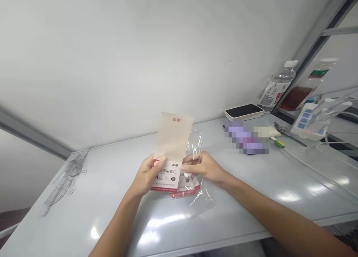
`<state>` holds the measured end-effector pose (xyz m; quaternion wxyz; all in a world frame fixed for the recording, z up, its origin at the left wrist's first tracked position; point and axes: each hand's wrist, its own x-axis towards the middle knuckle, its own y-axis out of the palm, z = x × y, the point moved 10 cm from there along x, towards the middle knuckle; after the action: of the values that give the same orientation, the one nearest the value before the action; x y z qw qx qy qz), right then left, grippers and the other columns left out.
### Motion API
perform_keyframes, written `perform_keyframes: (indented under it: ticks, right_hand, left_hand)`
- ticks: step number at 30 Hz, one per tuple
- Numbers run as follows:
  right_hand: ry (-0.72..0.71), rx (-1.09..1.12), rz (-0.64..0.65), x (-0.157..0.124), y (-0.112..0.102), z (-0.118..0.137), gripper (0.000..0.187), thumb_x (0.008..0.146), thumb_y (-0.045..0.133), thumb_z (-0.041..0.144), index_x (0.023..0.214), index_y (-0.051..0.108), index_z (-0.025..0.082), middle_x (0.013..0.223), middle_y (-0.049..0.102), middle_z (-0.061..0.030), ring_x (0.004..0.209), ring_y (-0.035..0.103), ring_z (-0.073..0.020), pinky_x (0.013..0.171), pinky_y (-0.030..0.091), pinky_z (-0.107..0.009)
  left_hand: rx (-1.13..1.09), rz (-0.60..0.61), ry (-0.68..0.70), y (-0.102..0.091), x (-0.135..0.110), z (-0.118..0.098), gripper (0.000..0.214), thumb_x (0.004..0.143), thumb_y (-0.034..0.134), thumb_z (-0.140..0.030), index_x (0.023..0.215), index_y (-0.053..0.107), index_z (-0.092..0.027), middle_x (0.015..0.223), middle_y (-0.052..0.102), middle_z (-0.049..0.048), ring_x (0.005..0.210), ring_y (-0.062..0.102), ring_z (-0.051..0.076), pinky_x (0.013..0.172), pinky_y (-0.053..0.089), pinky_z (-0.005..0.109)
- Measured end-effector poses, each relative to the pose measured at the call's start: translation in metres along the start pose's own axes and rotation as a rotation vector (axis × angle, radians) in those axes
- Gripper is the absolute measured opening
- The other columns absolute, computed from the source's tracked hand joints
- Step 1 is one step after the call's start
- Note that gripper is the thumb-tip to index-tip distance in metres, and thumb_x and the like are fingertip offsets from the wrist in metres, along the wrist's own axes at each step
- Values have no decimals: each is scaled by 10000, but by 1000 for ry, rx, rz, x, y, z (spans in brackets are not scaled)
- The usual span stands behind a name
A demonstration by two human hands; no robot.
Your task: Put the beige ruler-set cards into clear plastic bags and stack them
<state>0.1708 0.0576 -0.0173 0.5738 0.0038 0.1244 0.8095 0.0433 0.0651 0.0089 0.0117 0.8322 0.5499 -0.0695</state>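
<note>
Both hands in a pinch, near each other but apart, arms bare. Left hand (pixel 147 175): thumb (pixel 159 166) laid over the front of its grip, angled up and inward; fingers mostly hidden behind. Left forearm (pixel 120 216) slopes away below the grip, outward. Right hand (pixel 206 168): thumb (pixel 190 168) points inward across its grip, fingers bent just above it. Right forearm (pixel 265 206) runs down and outward from the grip.

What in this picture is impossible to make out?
Head view: left hand, its fingers mostly hidden behind the front packet.
Head view: rear packets, how many unclear, partly covered by the front packet.
Head view: purple thing, blurred by coarse blocks.
Head view: right forearm, cut off by the picture's edge.
</note>
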Motion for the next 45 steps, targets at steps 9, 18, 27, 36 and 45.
perform_keyframes:
  ticks: [9,18,27,36,45]
  right_hand:
    - [-23,-31,56,0,7,3,323,728,595,459,807,622,147,859,660,-65,603,622,-127,514,469,-235]
    - [45,-60,-10,0,0,-6,341,704,617,473,802,577,149,746,684,-52,529,638,-139,453,449,-217]
    - [84,-94,-128,3,-12,-11,277,592,723,375,617,554,156,561,639,-8,453,611,-147,405,409,-220]
    - [58,-99,-93,1,-7,-6,272,597,722,375,620,586,140,560,632,-20,489,586,-133,485,445,-251]
    - [6,-59,-3,1,2,0,247,656,682,361,689,637,121,629,660,-50,535,589,-141,514,445,-269]
  left_hand:
    - [53,-205,55,-21,1,-7,306,766,518,-470,815,516,-167,723,611,14,608,572,145,549,462,255]
    - [-42,-99,50,-12,2,-1,313,776,511,-456,870,553,-160,704,614,31,594,575,151,533,469,262]
    - [66,24,-88,5,1,8,354,759,520,-483,696,569,-138,627,625,30,555,580,153,503,450,247]
    - [38,-55,-80,-4,4,12,372,766,507,-494,702,560,-132,657,647,50,541,582,156,483,450,249]
    - [28,-51,-81,-2,3,12,358,773,510,-480,704,562,-132,653,651,45,545,592,155,501,465,250]
